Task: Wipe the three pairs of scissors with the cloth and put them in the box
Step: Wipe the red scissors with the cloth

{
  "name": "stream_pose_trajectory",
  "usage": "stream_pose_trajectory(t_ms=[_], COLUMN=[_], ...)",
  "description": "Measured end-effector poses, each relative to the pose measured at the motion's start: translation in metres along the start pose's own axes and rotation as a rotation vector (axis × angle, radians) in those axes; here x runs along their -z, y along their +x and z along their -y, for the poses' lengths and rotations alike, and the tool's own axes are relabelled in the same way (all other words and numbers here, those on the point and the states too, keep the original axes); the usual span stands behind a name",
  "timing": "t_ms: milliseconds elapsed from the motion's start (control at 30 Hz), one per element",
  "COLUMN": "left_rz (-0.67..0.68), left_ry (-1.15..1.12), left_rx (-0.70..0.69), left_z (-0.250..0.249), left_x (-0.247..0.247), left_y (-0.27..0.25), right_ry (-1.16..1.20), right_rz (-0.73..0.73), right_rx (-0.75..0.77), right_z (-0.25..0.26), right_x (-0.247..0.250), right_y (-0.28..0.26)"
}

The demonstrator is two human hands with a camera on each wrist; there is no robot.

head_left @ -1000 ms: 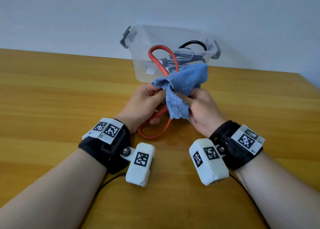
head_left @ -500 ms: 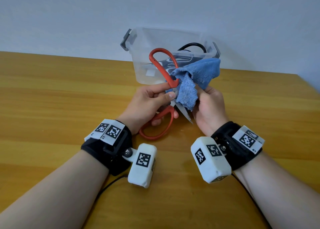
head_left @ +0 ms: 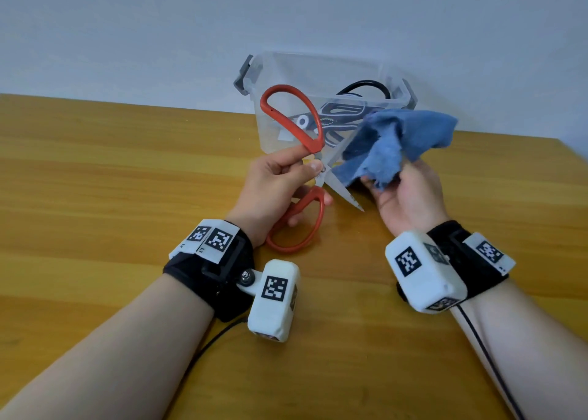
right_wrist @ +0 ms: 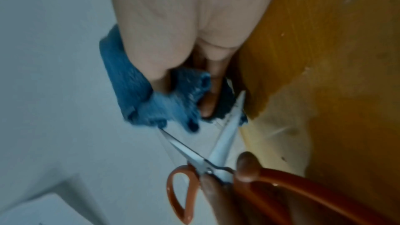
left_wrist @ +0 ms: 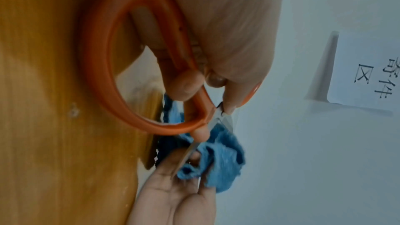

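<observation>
Red scissors [head_left: 291, 168] gripped blades-apart by left hand [head_left: 273, 190] — right hand [head_left: 410, 193] clutches blue cloth [head_left: 391, 143] against one blade.

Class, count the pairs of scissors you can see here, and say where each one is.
3. The red-handled scissors are held open in the left hand. Two dark-handled pairs, one and another, lie overlapping inside the clear box; its wall may hide more.

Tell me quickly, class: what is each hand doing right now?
Left hand: closed, gripping the open red scissors near the pivot.
Right hand: closed, holding the blue cloth against one blade.
</observation>
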State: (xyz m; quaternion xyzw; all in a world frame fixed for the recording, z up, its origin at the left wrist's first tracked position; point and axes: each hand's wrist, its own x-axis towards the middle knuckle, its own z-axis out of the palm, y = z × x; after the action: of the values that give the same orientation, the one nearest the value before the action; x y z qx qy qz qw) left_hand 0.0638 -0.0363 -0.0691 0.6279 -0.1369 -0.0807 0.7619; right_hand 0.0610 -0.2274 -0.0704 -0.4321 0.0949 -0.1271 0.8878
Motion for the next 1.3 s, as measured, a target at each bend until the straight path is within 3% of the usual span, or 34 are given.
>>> stream_pose_trajectory(t_ms=[100,200,300,433,733,1200,1300], left_rz=[0.009,0.107,0.181,0.236,0.213,0.181,0.128], left_ry=[-0.053,-0.007,0.084,0.116,0.096,0.092,0.039], left_rx=[-0.048,-0.086,-0.07,-0.031,-0.012,-0.028,-0.017], left_z=[-0.001,-0.001,0.0,-0.001,-0.001,0.003,0.001], left_x=[0.0,-0.002,-0.004,-0.006,-0.008,-0.005,-0.002], left_y=[0.001,-0.003,-0.005,-0.005,-0.005,-0.002,-0.003], right_ry=[-0.16,-0.37,-0.414,-0.371,-0.283,-0.121,-0.005], right_rz=[0.255,0.521,0.595,0.493,0.239,-0.025,-0.001], right_rx=[-0.076,0.018,0.104,0.065,0.065,0.047,0.003], right_z=[-0.006,-0.011,-0.012,-0.011,-0.014,-0.008,-0.004], right_x=[-0.006,-0.008,-0.008,-0.007,-0.01,-0.006,-0.004], right_y=[-0.012,-0.019,-0.021,-0.02,-0.02,-0.007,-0.004])
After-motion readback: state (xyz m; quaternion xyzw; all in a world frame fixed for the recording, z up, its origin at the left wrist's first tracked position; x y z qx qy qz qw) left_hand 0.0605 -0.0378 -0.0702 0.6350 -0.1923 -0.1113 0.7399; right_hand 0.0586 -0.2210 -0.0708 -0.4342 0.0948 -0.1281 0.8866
